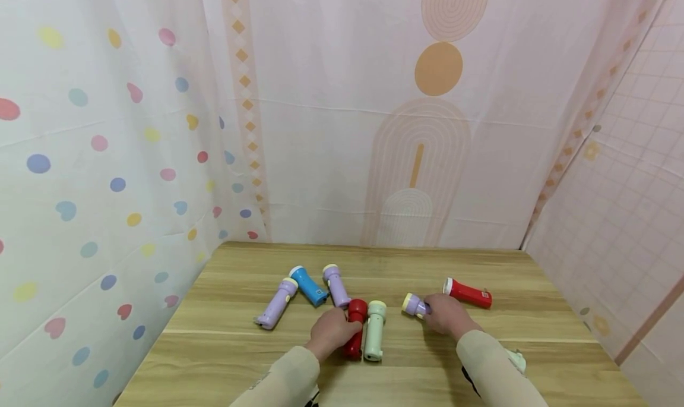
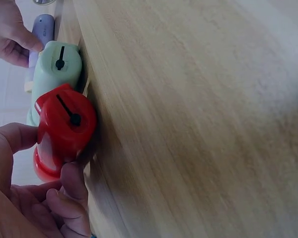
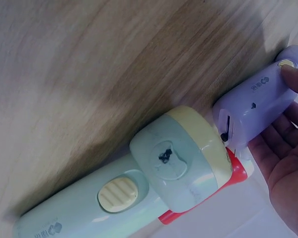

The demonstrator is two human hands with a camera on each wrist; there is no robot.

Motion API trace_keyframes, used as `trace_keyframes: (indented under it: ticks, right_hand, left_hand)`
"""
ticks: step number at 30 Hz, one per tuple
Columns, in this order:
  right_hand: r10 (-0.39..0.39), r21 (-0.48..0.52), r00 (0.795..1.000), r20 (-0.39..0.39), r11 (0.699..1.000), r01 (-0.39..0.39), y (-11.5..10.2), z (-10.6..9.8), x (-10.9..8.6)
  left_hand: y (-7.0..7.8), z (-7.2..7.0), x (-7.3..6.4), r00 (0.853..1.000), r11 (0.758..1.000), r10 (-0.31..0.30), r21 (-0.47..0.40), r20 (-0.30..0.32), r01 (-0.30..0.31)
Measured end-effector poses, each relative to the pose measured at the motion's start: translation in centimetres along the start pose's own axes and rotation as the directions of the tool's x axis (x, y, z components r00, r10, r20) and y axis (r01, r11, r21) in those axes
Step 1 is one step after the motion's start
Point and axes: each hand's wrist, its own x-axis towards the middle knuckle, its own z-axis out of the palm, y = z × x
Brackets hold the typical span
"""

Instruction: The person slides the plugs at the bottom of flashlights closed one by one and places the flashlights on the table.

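Left fingers (image 2: 73, 181) grip one of two red flashlights (image 1: 357, 309), right fingers (image 3: 266, 154) one of three purple flashlights (image 1: 414, 305).

held red flashlight (image 2: 64, 131): smooth plastic shell is reflecting light with high gloss. green flashlight (image 3: 154, 193) beside it: smooth plastic is showing soft sheen; slide switch (image 3: 118, 195) is presenting ribbed surface. held purple flashlight (image 3: 258, 99): smooth plastic is showing satin finish. tabletop (image 2: 188, 124): wood-grain surface is giving low sheen. back curtain (image 1: 320, 157): creased cloth is appearing matt. sleeves (image 1: 288, 374): cloth is likewise appearing matt.
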Motion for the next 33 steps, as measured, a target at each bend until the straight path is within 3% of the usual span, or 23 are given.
trace_keyframes:
  ticks: [4,10,21,33]
  right_hand:
    - [0.007,0.027,1.000,-0.021,1.000,-0.007,-0.2,-0.2,-0.2]
    - [0.079,0.134,0.996,-0.035,0.988,-0.073,-0.3,-0.4,0.0]
    - [0.141,0.242,0.988,-0.062,0.963,-0.122,-1.3,-0.8,0.7]
    - [0.211,0.439,0.975,-0.069,0.884,-0.160,-3.7,-1.4,0.8]
  left_hand:
    - [0.3,-0.2,-0.2,1.000,1.000,-0.005,-0.004,0.026,0.005]
    - [0.5,-0.1,-0.2,0.998,1.000,-0.017,-0.024,0.053,0.018]
    - [0.7,0.3,-0.2,0.996,0.994,0.033,-0.106,0.084,-0.024]
    - [0.7,0.5,-0.1,0.996,0.995,0.040,-0.089,0.073,-0.034]
